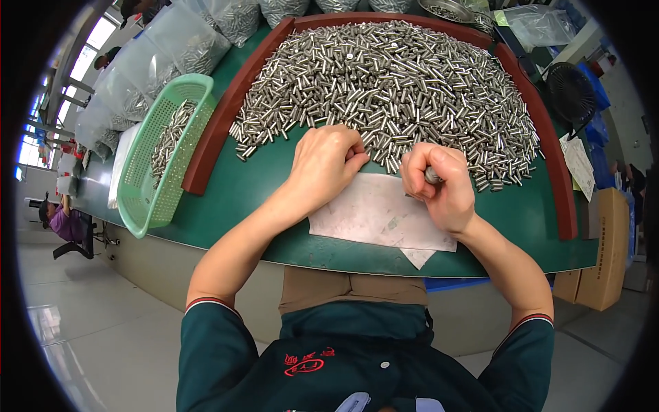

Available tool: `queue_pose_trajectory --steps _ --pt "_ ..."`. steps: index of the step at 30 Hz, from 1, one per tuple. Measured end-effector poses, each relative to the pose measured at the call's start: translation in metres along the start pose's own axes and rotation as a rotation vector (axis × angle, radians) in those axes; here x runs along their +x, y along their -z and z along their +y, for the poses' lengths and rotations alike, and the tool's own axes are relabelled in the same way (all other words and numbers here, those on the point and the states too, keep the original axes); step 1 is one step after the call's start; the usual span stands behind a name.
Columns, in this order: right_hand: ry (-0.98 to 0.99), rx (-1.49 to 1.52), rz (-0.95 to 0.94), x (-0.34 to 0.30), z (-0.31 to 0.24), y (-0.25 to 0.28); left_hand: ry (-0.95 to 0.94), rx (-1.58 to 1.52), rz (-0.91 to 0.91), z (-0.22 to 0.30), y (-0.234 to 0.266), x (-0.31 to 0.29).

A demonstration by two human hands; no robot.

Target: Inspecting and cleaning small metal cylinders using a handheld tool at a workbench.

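Observation:
A wide heap of short, shiny metal pins (405,89) covers the far part of the green table (268,185). My left hand (328,161) is at the heap's near edge, its fingers curled down and closed. Whatever it may pinch is hidden beneath the fingers. To the right, my right hand (443,185) is held in a fist, palm side partly turned up, with the round end of a metal pin (432,176) showing between thumb and fingers. More pins in that fist cannot be made out. A stained, pale cloth (377,214) lies flat on the table between and below both hands.
Dark red wooden rails (214,130) frame the heap. A light green plastic basket (141,199) with some pins stands outside the left rail. Clear bags of pins (189,38) line the far left. A black fan (571,93) and a cardboard box (604,247) are at right.

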State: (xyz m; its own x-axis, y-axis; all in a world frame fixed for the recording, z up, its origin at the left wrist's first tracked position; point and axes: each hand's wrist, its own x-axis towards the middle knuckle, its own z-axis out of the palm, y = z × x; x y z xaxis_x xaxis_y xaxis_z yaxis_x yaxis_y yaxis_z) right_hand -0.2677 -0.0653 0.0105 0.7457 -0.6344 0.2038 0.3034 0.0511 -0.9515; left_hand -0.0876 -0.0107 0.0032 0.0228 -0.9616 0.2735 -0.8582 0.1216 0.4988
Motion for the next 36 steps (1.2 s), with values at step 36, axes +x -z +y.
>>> queue_pose_trajectory --steps 36 --pt "0.167 0.491 0.229 0.010 0.005 -0.006 -0.143 -0.112 0.007 0.019 0.007 -0.022"
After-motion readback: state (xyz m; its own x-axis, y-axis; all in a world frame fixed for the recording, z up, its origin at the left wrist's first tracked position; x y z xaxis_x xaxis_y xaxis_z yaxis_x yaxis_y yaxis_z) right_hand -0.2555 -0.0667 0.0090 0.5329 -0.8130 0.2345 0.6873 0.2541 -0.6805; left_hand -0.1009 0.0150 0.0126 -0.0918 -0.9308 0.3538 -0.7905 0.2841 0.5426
